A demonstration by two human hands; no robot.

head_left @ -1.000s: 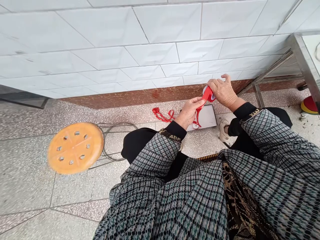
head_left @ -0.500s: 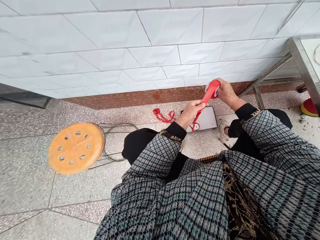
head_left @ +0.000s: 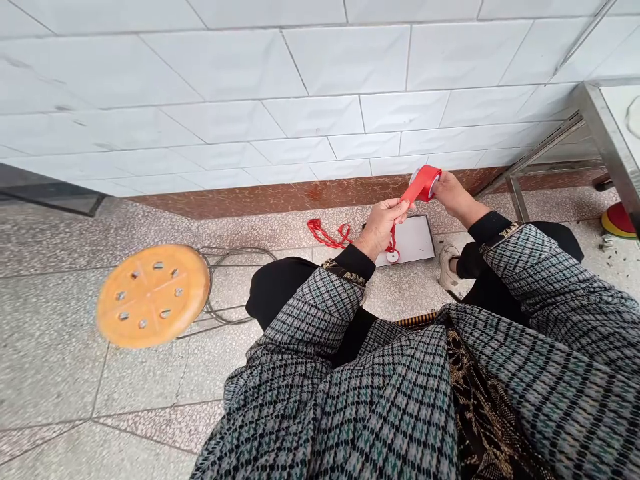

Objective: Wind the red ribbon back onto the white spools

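Note:
My right hand (head_left: 453, 197) grips a wide roll of red ribbon (head_left: 424, 183) with a white core, holding it by its side. A taut strip of the red ribbon (head_left: 409, 193) runs down from the roll into my left hand (head_left: 384, 227), which pinches it between fingers and thumb. Below that hand, a thin red strand leads to a small white disc (head_left: 393, 257). The disc lies on a white rectangular board (head_left: 415, 240) on the floor. A tangle of red cord (head_left: 327, 235) rests to the left of the board.
I sit in a patterned sleeved garment, knees below my arms, with a shoe (head_left: 449, 268) by the board. A round orange stool (head_left: 153, 296) stands at left. A tiled wall (head_left: 320, 100) with a brown skirting runs ahead. A metal table leg (head_left: 517, 197) stands at right.
My right hand has moved right and now sits behind the roll instead of over it. The roll shows more of its red face, and the strip between my hands is drawn out longer.

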